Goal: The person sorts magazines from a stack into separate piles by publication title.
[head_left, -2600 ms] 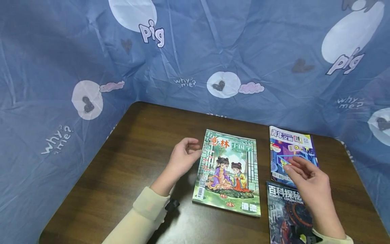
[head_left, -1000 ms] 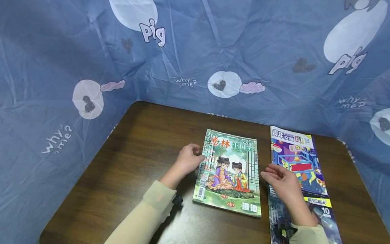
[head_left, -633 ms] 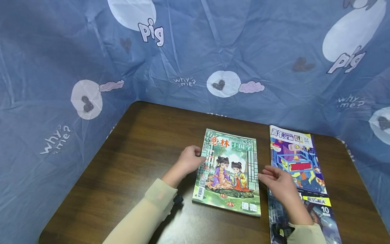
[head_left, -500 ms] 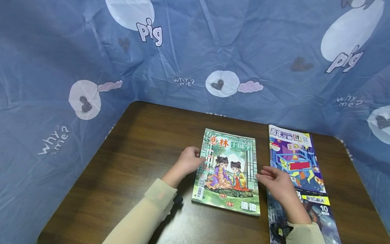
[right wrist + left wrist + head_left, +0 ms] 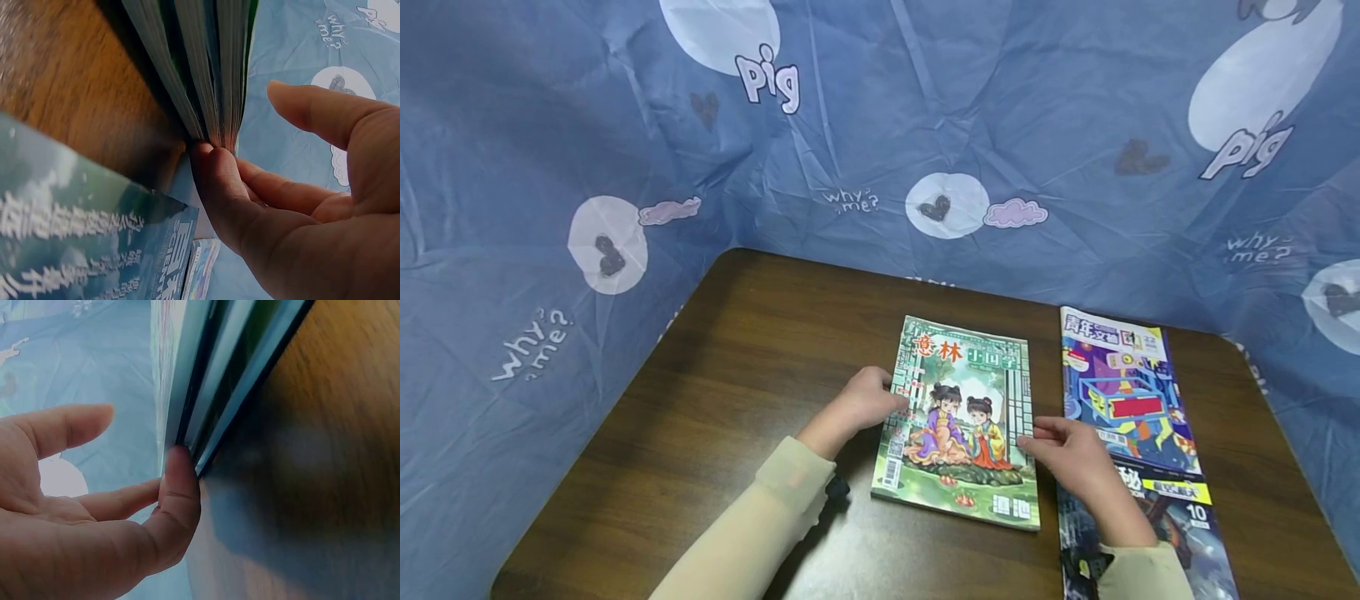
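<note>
A stack of magazines (image 5: 966, 417), its green top cover showing two cartoon figures, lies on the table. Several layered edges show in the left wrist view (image 5: 206, 375) and the right wrist view. My left hand (image 5: 863, 400) is at the stack's left side. Its bent fingertips touch the edges, while the thumb stands apart from the cover. On the right side my right hand (image 5: 1071, 457) touches the page edges (image 5: 209, 75) with its fingertips. Its thumb is raised clear of the cover in the right wrist view. The right forearm partly hides a dark magazine (image 5: 1195, 542).
A purple magazine (image 5: 1135, 400) lies to the right of the stack, just beyond the dark magazine. All of them rest on a brown wooden table (image 5: 760, 350). A blue printed cloth (image 5: 850, 125) hangs behind the table and along its sides.
My right hand has come left from over the purple and dark magazines to the stack's right edge. My left hand has shifted slightly right and nearer, against the left edge. The stack stays put.
</note>
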`<act>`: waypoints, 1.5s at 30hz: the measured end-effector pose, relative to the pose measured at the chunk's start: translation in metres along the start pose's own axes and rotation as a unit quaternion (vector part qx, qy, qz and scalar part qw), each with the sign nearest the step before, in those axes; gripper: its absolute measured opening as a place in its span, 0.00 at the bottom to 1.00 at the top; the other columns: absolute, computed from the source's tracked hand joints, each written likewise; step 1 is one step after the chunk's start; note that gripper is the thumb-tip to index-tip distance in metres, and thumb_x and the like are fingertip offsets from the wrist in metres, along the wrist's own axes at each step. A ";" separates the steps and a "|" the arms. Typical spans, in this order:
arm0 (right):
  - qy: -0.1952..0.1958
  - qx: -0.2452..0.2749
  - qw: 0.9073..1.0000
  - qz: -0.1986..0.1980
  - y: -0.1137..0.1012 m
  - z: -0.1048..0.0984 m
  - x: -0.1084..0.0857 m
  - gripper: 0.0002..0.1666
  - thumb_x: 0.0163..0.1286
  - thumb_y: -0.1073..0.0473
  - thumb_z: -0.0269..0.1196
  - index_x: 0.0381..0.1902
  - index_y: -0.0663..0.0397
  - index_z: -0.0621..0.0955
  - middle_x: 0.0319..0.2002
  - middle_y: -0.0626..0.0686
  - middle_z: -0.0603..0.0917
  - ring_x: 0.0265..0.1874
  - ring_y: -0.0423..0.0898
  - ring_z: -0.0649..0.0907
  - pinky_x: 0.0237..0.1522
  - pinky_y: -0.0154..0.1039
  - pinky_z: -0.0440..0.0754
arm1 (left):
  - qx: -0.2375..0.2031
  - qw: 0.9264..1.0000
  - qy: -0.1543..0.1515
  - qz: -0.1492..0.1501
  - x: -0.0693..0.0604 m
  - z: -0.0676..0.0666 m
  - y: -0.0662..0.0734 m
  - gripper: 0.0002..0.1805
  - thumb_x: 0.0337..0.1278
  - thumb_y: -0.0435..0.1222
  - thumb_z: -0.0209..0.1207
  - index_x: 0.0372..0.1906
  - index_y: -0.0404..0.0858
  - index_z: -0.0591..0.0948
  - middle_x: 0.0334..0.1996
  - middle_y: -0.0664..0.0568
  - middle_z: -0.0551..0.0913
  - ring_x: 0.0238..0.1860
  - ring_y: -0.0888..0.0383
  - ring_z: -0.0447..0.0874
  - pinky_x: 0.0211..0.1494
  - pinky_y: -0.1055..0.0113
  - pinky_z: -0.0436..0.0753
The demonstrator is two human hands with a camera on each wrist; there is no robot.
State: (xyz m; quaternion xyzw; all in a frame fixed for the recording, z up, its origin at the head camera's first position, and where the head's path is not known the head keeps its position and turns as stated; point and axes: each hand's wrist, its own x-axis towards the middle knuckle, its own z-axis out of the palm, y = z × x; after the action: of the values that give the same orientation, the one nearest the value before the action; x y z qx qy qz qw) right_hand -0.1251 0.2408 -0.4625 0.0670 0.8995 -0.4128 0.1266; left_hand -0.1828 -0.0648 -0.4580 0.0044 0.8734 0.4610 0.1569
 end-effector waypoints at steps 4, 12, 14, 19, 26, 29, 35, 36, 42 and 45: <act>-0.003 -0.006 1.000 -0.001 0.000 0.000 0.000 0.37 0.69 0.50 0.69 0.64 0.74 0.75 0.52 0.67 0.82 0.48 0.59 0.83 0.45 0.51 0.85 | -0.013 1.000 0.010 0.005 -0.001 0.000 0.001 0.21 0.52 0.33 0.68 0.49 0.23 0.82 0.38 0.41 0.82 0.39 0.48 0.80 0.46 0.55 0.83; -0.008 -0.019 1.000 0.003 -0.002 0.000 0.000 0.37 0.70 0.48 0.68 0.64 0.74 0.75 0.53 0.67 0.82 0.49 0.60 0.83 0.45 0.52 0.84 | -0.023 1.000 0.001 -0.010 -0.001 -0.002 0.001 0.20 0.54 0.35 0.67 0.45 0.22 0.82 0.37 0.39 0.82 0.38 0.46 0.82 0.42 0.55 0.84; -0.007 -0.020 1.000 0.002 -0.002 0.000 0.001 0.38 0.70 0.49 0.68 0.64 0.74 0.75 0.53 0.68 0.82 0.49 0.60 0.83 0.45 0.52 0.85 | -0.021 1.000 0.003 -0.014 0.000 -0.001 0.000 0.19 0.54 0.35 0.67 0.45 0.22 0.82 0.37 0.40 0.82 0.37 0.47 0.81 0.41 0.56 0.84; -0.004 -0.026 1.000 0.004 -0.002 0.001 0.002 0.37 0.69 0.49 0.69 0.63 0.75 0.75 0.52 0.67 0.82 0.49 0.60 0.82 0.46 0.52 0.84 | -0.057 0.998 0.017 0.002 0.000 -0.001 0.002 0.21 0.54 0.31 0.67 0.50 0.24 0.78 0.37 0.41 0.81 0.35 0.50 0.79 0.40 0.56 0.84; -0.007 -0.024 1.000 0.005 -0.001 0.001 0.003 0.38 0.69 0.48 0.69 0.63 0.75 0.75 0.52 0.68 0.82 0.49 0.60 0.82 0.46 0.52 0.84 | -0.170 0.985 -0.034 -0.001 -0.001 0.003 0.001 0.29 0.53 0.24 0.68 0.61 0.26 0.72 0.39 0.43 0.81 0.30 0.52 0.81 0.31 0.60 0.85; -0.007 -0.024 1.000 0.009 0.000 0.000 0.003 0.39 0.69 0.47 0.69 0.64 0.75 0.74 0.53 0.68 0.82 0.50 0.60 0.82 0.47 0.53 0.84 | -0.204 0.977 -0.068 -0.008 -0.002 0.005 -0.003 0.36 0.52 0.18 0.64 0.69 0.27 0.66 0.42 0.40 0.84 0.32 0.49 0.85 0.31 0.58 0.86; -0.008 -0.018 1.000 0.015 0.002 -0.001 0.004 0.41 0.68 0.47 0.69 0.65 0.74 0.73 0.56 0.69 0.80 0.52 0.62 0.81 0.48 0.54 0.83 | -0.239 0.965 -0.110 -0.021 -0.003 0.007 -0.003 0.36 0.51 0.15 0.58 0.69 0.22 0.64 0.38 0.37 0.86 0.32 0.45 0.87 0.32 0.54 0.88; -0.009 -0.015 1.000 0.017 0.002 -0.001 0.004 0.41 0.68 0.48 0.70 0.66 0.74 0.73 0.57 0.70 0.80 0.52 0.62 0.81 0.48 0.54 0.83 | -0.243 0.963 -0.114 -0.023 -0.003 0.008 -0.003 0.34 0.52 0.15 0.58 0.68 0.22 0.65 0.37 0.37 0.85 0.32 0.44 0.87 0.33 0.53 0.88; -0.010 0.003 1.000 0.025 0.005 0.000 0.005 0.43 0.67 0.49 0.72 0.67 0.74 0.72 0.58 0.71 0.79 0.53 0.62 0.81 0.48 0.53 0.84 | -0.260 0.958 -0.116 -0.027 -0.006 0.009 -0.002 0.30 0.53 0.14 0.55 0.64 0.25 0.69 0.34 0.36 0.83 0.30 0.44 0.87 0.31 0.52 0.88; -0.011 0.008 1.000 0.022 0.005 -0.001 0.006 0.43 0.67 0.49 0.72 0.68 0.74 0.71 0.58 0.71 0.78 0.53 0.63 0.81 0.48 0.53 0.84 | -0.269 0.957 -0.111 -0.023 -0.006 0.010 -0.002 0.30 0.54 0.14 0.54 0.65 0.27 0.69 0.35 0.36 0.82 0.29 0.45 0.86 0.30 0.51 0.88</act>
State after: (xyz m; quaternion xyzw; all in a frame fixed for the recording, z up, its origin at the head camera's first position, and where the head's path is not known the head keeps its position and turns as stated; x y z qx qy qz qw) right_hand -0.1295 0.2447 -0.4676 0.0830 0.8930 -0.4177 0.1453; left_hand -0.1741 -0.0593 -0.4631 -0.0071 0.6943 0.6714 0.2590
